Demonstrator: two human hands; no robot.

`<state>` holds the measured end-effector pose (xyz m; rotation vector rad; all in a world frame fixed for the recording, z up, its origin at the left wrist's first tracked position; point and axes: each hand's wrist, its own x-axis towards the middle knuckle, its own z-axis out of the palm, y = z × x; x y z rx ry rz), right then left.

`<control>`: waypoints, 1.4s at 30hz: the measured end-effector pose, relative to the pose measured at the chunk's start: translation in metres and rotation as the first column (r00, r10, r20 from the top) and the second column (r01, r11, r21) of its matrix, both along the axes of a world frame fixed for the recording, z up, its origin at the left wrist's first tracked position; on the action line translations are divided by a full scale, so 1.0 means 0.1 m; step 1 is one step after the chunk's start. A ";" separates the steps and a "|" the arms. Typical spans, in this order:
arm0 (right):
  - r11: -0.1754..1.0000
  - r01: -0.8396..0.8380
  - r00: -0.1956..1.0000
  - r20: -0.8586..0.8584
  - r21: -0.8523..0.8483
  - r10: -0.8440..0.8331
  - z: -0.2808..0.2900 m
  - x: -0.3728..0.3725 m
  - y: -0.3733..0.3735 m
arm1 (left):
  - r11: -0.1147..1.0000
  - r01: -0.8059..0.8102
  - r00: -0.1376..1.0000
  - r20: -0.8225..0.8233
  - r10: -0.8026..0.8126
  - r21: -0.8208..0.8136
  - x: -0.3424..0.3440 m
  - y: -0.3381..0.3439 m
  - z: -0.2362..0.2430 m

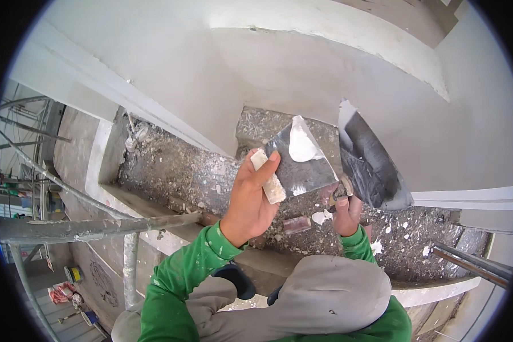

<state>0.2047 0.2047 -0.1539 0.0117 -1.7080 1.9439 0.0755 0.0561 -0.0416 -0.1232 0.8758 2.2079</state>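
Note:
My left hand (244, 199) is closed around the pale, crusted handle of a wide putty knife (309, 175), thumb on top where the handle meets the blade. A lump of white putty (303, 143) sticks to the far part of that blade. To its right, my right hand (347, 215) grips a second putty knife (373, 162) by its short handle, which the fingers partly hide. Its broad dark blade is tilted up, with pale smears along the far tip and edge. The two blades are close together near the right hand; whether they touch I cannot tell.
A pale plastered wall (279, 62) rises ahead, with a curved ledge (359, 28) above. Below lies a debris-strewn ledge (194, 168) with a reddish block (297, 224) and white splatters. Scaffold tubes (97, 229) cross at left; another metal bar (470, 263) juts in at right.

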 end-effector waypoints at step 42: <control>0.963 0.251 0.861 0.477 -0.100 -0.174 -0.05 -2.56 -1.34 | 0.614 -0.535 0.799 -0.583 0.145 -0.580 0.15 -1.62 1.63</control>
